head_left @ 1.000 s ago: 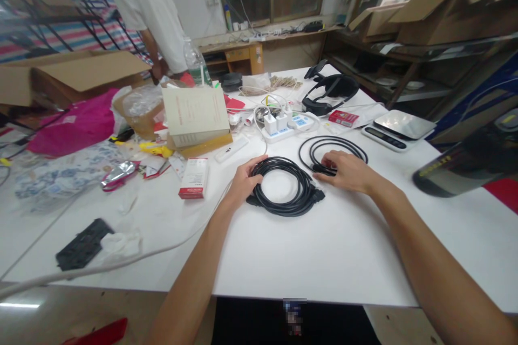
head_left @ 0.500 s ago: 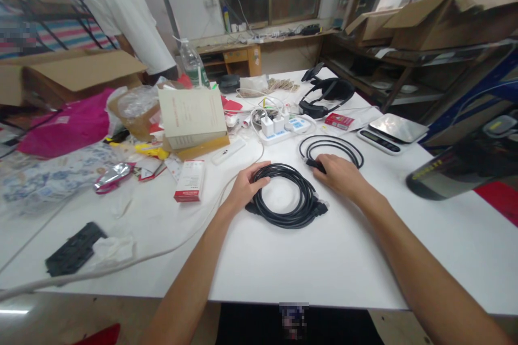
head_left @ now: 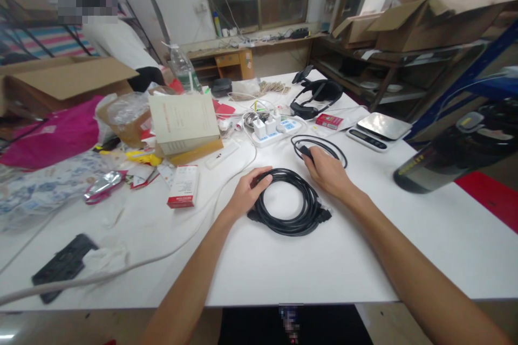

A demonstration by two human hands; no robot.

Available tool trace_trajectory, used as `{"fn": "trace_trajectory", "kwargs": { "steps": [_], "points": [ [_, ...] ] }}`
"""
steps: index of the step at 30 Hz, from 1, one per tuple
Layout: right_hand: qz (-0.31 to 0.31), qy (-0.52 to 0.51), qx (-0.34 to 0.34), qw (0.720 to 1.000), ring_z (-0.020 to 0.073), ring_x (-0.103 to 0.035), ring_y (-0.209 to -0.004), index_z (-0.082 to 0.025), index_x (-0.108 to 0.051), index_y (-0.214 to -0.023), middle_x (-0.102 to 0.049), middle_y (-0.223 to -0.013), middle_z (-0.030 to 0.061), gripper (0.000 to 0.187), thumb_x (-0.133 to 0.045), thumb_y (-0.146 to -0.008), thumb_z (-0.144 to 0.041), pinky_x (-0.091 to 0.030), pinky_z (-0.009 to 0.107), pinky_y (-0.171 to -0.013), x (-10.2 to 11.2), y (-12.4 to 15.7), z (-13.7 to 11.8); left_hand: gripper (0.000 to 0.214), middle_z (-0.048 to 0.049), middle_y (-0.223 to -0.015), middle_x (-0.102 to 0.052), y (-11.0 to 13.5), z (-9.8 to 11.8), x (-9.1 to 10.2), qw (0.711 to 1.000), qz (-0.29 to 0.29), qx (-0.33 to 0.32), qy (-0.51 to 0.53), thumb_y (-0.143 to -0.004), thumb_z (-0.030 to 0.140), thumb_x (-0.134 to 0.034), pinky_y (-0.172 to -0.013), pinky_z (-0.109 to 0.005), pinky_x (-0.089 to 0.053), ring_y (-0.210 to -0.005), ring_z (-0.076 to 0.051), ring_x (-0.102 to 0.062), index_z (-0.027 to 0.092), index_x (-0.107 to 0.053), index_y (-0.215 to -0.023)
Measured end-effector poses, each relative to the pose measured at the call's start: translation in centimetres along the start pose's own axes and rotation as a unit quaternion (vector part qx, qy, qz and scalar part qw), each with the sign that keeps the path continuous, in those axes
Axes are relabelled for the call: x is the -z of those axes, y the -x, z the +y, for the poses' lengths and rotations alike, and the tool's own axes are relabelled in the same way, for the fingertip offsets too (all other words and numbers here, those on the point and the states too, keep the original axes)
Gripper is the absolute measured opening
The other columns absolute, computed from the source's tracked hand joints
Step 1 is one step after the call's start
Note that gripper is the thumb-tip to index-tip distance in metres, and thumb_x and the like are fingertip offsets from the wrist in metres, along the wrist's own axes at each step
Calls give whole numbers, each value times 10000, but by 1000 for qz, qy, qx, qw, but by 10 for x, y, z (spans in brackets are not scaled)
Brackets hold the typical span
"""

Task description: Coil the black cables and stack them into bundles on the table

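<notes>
A thick coil of black cable (head_left: 309, 202) lies on the white table in front of me, its dark plug ends at the lower left and right. My left hand (head_left: 245, 194) is closed round the coil's upper left edge, thumb on top. Just beyond and to the right is a smaller, looser loop of black cable (head_left: 342, 152). My right hand (head_left: 327, 171) grips this loop near its black connector (head_left: 306, 152), which sticks out past the fingers. The palm side of the right hand is hidden.
Behind the cables stand a white power strip (head_left: 279, 132) with plugs and a black headset (head_left: 318, 98). A kitchen scale (head_left: 378, 132) and a large dark bottle (head_left: 449, 151) are at the right. Leftward are a red-white box (head_left: 183, 187), a book (head_left: 184, 118) and a grey cord (head_left: 162, 257).
The view has shifted slightly. My right hand has turned and tipped up the connector end of the small loop. The big coil and my left hand have slid a little rightward on the table.
</notes>
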State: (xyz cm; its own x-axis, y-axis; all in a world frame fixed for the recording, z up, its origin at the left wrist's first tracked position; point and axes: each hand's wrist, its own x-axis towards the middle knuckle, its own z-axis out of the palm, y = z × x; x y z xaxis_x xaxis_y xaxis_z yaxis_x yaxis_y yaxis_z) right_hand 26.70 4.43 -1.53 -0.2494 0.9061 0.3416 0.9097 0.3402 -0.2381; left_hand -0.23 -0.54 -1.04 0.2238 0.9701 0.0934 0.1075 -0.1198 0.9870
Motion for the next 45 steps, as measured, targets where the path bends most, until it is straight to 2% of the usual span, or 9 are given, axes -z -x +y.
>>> {"fn": "trace_trajectory", "kwargs": {
  "steps": [5,12,15,17,21,24,33,39,45],
  "points": [
    [57,-67,-17,996,260,-628,-862,-202,-540,-1068,-692,-976,121,351,-322,-1123,-472,-347,333,-689,3,-1,-8,502,-124,-1342,-768,-4,-3,3,1000,-2,4,26,-957,558,-737,-1137,-427,-494,-1272,-318,-687,179,-790,-1282],
    [90,-210,16,974,242,-617,-911,-222,-528,-1104,-670,-1035,112,316,-350,-1123,-482,-456,351,-796,14,2,-30,467,-128,-1351,-770,-13,-8,5,996,-23,-1,82,-973,529,-735,-1167,-422,-485,-1292,-312,-690,179,-800,-1275],
    [61,-236,70,967,250,-614,-975,-215,-536,-1097,-648,-1070,121,303,-359,-1127,-459,-494,379,-869,15,6,-44,474,-128,-1388,-752,-14,-9,3,996,-37,-16,78,-968,516,-748,-1163,-412,-488,-1306,-304,-683,180,-788,-1299],
    [20,-244,122,962,261,-612,-1058,-206,-563,-1139,-634,-1138,138,306,-364,-1129,-439,-517,405,-944,13,9,-53,470,-121,-1370,-759,-15,-11,3,996,-45,-24,78,-960,506,-763,-1150,-400,-492,-1282,-291,-690,177,-786,-1295],
    [-58,-280,202,937,257,-607,-1222,-228,-547,-1410,-594,-1314,145,368,-366,-1135,-391,-530,442,-1091,8,15,-64,487,-107,-1260,-795,-16,-18,3,994,-48,-15,93,-895,523,-828,-1088,-395,-520,-1177,-282,-716,167,-802,-1227],
    [-65,-282,225,931,264,-588,-1284,-256,-495,-1530,-566,-1358,146,433,-369,-1134,-375,-522,463,-1141,6,17,-68,517,-108,-1236,-801,-17,-21,3,993,-41,3,108,-844,534,-868,-1055,-403,-532,-1127,-288,-725,166,-809,-1202],
    [-37,-255,205,944,270,-610,-1183,-245,-536,-1544,-496,-1356,178,464,-426,-1118,-391,-559,495,-1096,6,19,-71,451,-87,-1117,-808,-16,-21,3,986,-40,9,163,-768,458,-939,-1021,-368,-506,-1043,-249,-711,165,-836,-1095],
    [-36,-242,199,949,281,-630,-1154,-267,-540,-1546,-518,-1345,176,471,-431,-1112,-416,-577,506,-1052,5,18,-71,429,-79,-1105,-805,-16,-19,3,980,-40,32,190,-771,434,-941,-994,-333,-489,-1019,-225,-696,168,-838,-1092],
    [-9,-285,160,945,258,-615,-1172,-244,-588,-1349,-587,-1267,132,328,-415,-1126,-412,-535,442,-1053,8,17,-70,369,-86,-1121,-792,-16,-15,1,959,-11,50,280,-843,434,-892,-996,-321,-492,-1021,-202,-696,160,-808,-1075]
  ]
}}
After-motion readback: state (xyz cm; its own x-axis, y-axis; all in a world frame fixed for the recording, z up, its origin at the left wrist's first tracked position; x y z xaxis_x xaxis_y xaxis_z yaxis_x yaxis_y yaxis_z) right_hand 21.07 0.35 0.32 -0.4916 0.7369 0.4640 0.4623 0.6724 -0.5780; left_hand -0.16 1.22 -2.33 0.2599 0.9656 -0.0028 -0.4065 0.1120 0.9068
